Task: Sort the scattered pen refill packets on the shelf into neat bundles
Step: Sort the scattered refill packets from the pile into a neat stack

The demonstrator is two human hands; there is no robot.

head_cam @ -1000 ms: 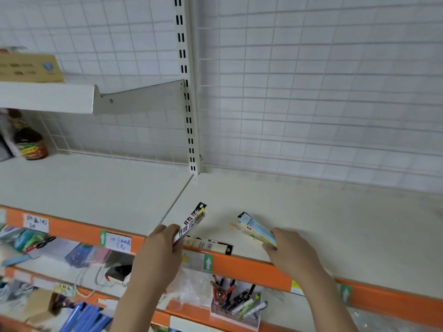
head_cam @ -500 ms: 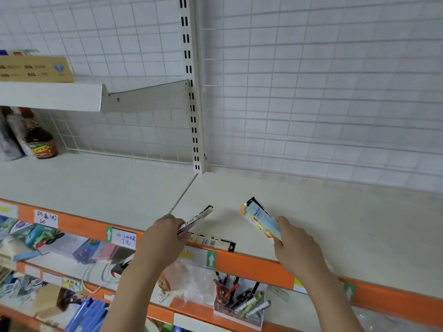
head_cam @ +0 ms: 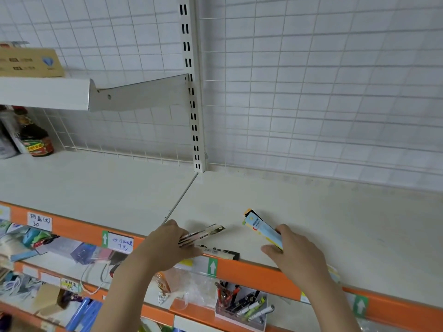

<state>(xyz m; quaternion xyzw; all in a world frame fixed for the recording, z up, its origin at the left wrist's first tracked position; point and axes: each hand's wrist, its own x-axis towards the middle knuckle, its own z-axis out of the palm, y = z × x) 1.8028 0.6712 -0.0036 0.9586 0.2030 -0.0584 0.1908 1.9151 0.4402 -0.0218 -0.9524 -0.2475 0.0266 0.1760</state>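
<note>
A dark sauce bottle (head_cam: 36, 142) stands at the far left of the white shelf (head_cam: 311, 212), well apart from the work at its front edge. There the person's left hand (head_cam: 167, 245) grips a thin stack of black-and-white refill packets (head_cam: 203, 234), fingers curled round the near end while the far end pokes out over the shelf. Just below that hand, one more black packet (head_cam: 220, 252) lies flat along the orange shelf lip (head_cam: 251, 269), part of it hidden by the fingers. To the right, the right hand (head_cam: 294, 255) pinches a bundle of blue-and-yellow packets (head_cam: 261, 228), tilted up off the surface. A clear tub of pens (head_cam: 242, 305) sits on the tier beneath. The loose black packet looks the likeliest casualty: resting at the very edge, it could be nudged over by either wrist and drop onto the cluttered lower tier. The slim stacks, each held at one end only, could also fan out or slip if the grip loosens.
</note>
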